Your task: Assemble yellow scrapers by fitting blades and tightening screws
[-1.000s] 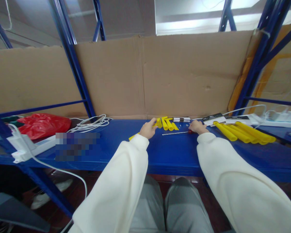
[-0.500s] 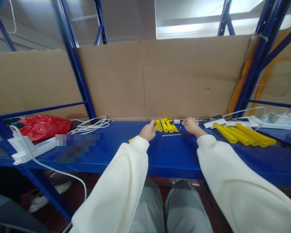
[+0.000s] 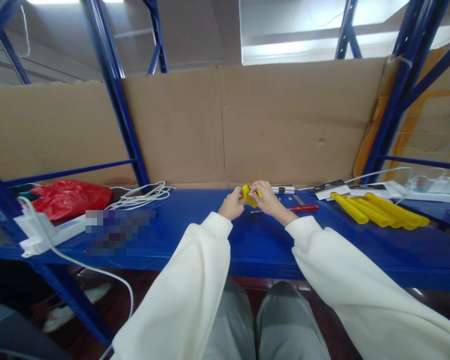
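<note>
My left hand [image 3: 231,203] is closed on a yellow plastic piece [image 3: 245,192] above the blue shelf [image 3: 210,235]. Against that piece, my right hand [image 3: 267,199] has its fingers pinched together; whatever is between them is too small to make out. More yellow plastic [image 3: 252,201] shows between the hands, mostly covered by my fingers. Just right of my right hand lies a screwdriver [image 3: 305,208] with a red handle, its shaft passing under the hand. Small metal bits [image 3: 289,198] lie behind it.
Several yellow tubes [image 3: 378,211] lie at the right beside small boxes [image 3: 332,189]. To the left are a white cable coil [image 3: 144,195], a red plastic bag [image 3: 73,198] and a power strip [image 3: 65,229]. A cardboard panel [image 3: 285,125] closes off the back.
My right hand has moved left, from beside the screwdriver handle to the yellow piece at my left hand. The red handle is now uncovered, and the yellow pieces are more hidden.
</note>
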The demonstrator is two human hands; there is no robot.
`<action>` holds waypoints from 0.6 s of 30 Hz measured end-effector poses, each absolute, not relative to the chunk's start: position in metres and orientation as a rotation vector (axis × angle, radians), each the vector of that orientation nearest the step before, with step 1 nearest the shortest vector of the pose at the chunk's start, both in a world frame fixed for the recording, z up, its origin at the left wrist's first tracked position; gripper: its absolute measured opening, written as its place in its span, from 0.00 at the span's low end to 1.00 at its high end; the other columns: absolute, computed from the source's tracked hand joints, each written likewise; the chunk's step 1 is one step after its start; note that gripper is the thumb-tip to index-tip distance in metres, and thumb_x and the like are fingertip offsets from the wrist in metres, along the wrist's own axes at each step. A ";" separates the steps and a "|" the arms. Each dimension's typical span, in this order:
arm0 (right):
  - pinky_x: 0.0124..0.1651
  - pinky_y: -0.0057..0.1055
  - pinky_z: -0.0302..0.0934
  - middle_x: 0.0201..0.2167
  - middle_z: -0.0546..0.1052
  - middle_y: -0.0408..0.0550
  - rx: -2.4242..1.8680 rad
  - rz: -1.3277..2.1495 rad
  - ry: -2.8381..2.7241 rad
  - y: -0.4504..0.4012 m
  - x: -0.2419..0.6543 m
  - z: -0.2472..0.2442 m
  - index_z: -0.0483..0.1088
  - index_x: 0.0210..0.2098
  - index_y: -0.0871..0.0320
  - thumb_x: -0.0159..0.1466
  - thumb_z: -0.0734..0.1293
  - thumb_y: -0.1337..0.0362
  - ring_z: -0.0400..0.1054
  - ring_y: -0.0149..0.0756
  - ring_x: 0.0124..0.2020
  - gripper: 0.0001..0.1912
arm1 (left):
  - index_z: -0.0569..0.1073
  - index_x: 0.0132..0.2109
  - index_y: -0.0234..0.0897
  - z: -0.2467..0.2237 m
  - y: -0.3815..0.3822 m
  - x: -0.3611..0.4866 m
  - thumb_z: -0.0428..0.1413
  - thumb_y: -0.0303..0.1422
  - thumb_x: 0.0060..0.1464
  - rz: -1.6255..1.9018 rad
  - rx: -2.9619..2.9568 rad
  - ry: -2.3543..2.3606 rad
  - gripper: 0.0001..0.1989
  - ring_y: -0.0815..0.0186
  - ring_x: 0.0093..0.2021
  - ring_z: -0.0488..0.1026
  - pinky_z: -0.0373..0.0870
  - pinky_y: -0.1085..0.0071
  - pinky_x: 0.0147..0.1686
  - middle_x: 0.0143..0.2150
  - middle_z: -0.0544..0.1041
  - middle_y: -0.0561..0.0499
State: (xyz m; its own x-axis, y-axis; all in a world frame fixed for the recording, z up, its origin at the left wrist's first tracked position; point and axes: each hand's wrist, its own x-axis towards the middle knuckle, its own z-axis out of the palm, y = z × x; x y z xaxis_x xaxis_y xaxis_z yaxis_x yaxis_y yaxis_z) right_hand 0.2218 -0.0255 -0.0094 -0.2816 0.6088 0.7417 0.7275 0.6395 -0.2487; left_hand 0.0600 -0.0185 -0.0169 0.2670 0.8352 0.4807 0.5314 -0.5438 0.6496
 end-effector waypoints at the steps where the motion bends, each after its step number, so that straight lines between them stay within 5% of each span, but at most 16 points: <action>1: 0.51 0.40 0.56 0.41 0.72 0.53 -1.053 -0.177 -1.988 -0.025 0.222 -0.010 0.67 0.32 0.55 0.65 0.60 0.66 0.62 0.44 0.45 0.06 | 0.69 0.43 0.38 -0.018 -0.017 0.061 0.58 0.26 0.55 1.170 2.159 1.227 0.09 0.64 0.38 0.78 0.75 0.66 0.41 0.39 0.80 0.49; 10: 0.52 0.40 0.55 0.44 0.72 0.53 -1.077 -0.246 -1.995 -0.029 0.218 -0.010 0.69 0.33 0.55 0.65 0.61 0.66 0.62 0.44 0.47 0.06 | 0.62 0.37 0.37 -0.014 -0.020 0.067 0.56 0.20 0.54 1.131 1.905 1.078 0.11 0.73 0.22 0.72 0.70 0.78 0.24 0.26 0.73 0.58; 18: 0.48 0.40 0.56 0.43 0.73 0.53 -1.142 -0.204 -1.927 -0.026 0.213 -0.012 0.69 0.32 0.56 0.64 0.63 0.66 0.63 0.45 0.48 0.05 | 0.59 0.36 0.38 -0.001 -0.035 0.065 0.57 0.21 0.55 1.042 1.840 1.078 0.13 0.74 0.18 0.70 0.65 0.81 0.19 0.22 0.70 0.61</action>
State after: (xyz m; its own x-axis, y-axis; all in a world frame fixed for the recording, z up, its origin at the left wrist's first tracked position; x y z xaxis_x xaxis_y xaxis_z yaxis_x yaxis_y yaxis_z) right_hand 0.2133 -0.0263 -0.0121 -0.2082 0.6373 0.7419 0.7785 0.5672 -0.2688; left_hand 0.0653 -0.0347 -0.0006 0.3143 0.9101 0.2700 0.3002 -0.3651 0.8812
